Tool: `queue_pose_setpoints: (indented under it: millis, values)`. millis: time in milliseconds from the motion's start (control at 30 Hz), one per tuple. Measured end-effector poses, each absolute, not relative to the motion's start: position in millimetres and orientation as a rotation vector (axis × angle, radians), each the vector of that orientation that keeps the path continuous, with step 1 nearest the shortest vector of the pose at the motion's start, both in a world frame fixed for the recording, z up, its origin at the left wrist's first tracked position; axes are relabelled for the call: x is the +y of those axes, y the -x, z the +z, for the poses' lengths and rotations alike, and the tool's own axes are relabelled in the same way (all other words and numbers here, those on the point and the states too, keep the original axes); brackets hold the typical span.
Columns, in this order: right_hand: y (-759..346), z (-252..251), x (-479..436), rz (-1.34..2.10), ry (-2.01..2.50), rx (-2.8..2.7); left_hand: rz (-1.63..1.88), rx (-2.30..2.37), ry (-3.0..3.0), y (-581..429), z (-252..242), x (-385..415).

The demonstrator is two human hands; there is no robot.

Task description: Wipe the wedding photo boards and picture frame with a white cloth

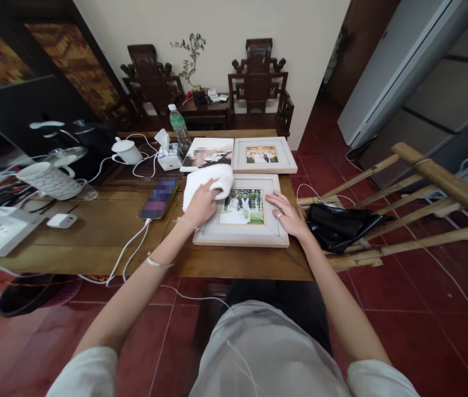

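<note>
A white-framed picture frame (242,238) lies flat near the table's front edge, with a photo of two people on grass in its middle. My left hand (204,205) is closed on a fluffy white cloth (194,184), which lies over the frame's upper left corner and hides it. On the frame's right border rests my right hand (286,215), fingers stretched out, a ring on one finger. Just behind lie a second picture frame (287,155) with a smaller photo and, to its left, a flat photo panel (213,144).
Left of the frame lies a phone (159,199) on a charging cable. A green-labelled bottle (179,128), tissue box (169,160), lidded cup (127,151), patterned mug (49,181) and power strip (8,229) stand farther left. A bamboo chair (440,171) with a black bag (341,223) is at right.
</note>
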State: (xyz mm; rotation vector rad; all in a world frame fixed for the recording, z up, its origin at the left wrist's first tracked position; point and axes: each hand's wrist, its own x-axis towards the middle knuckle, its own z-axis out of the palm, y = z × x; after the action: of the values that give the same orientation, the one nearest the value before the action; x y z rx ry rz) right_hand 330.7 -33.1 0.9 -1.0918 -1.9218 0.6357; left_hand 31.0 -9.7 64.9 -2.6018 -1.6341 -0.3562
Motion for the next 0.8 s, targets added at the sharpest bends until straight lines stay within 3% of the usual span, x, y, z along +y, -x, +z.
queue_pose_setpoints:
  millis: [200, 400, 600, 800]
  values:
    - [-330.8, -0.9, -32.6, 0.621, 1.087, -1.911, -0.287, -1.581, 2.662, -40.9, 58.3, 1.8]
    - [-327.6, 0.8, -34.0, 0.632, 1.1, -1.886, -0.097, -1.478, 2.754, -31.5, 64.4, -64.3]
    - [-328.2, 0.8, -34.3, 0.63, 1.095, -1.894, -0.117, -1.426, 2.897, -32.3, 71.3, -126.3]
    - [-331.1, 1.8, -33.4, 0.623, 1.106, -1.922, -0.191, -1.465, 2.892, -46.4, 62.0, -101.2]
